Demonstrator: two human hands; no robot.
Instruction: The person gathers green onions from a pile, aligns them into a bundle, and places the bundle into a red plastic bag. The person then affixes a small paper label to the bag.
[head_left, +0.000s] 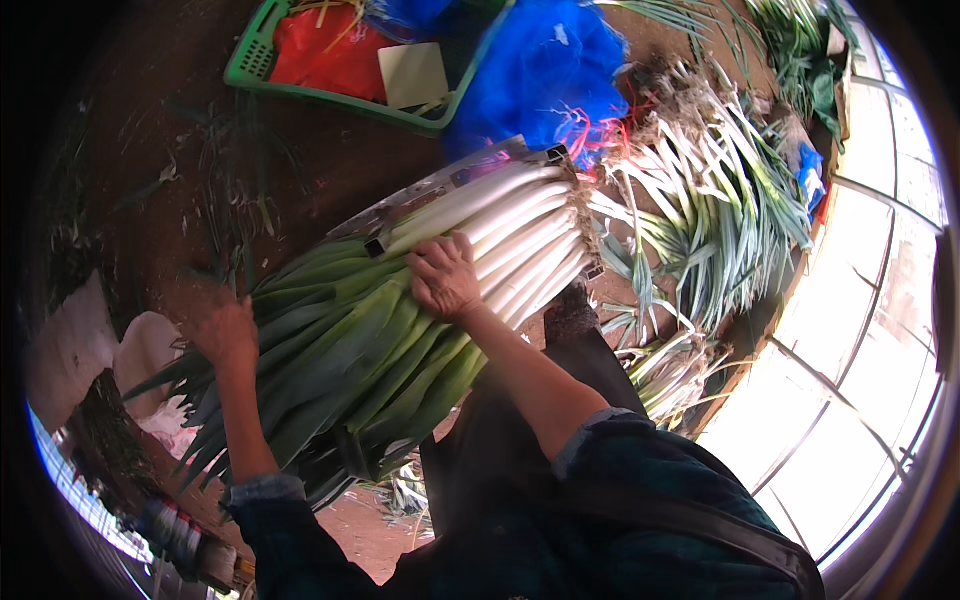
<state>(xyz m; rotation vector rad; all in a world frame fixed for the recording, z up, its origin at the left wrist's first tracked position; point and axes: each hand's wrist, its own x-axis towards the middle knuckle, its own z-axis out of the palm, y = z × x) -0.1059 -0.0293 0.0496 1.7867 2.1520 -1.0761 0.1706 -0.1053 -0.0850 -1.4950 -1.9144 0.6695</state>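
A thick bundle of leeks or large green onions (360, 330) lies slantwise before me on a metal frame (427, 191), white stalks and roots to the upper right, green leaves to the lower left. My right hand (446, 277) rests on top where the white stalks turn green, fingers bent. At the left, my left hand (221, 322) is at the far edge of the leaf ends, blurred; whether it grips any leaf does not show clearly.
A green plastic crate (345, 101) holding red material stands beyond the frame. Beside it lies blue mesh (547, 67) with pink ties. More leeks or onions (720, 187) are heaped at the right. Loose leaves litter the brown ground (150, 217). A pale sack (150, 352) is at the left.
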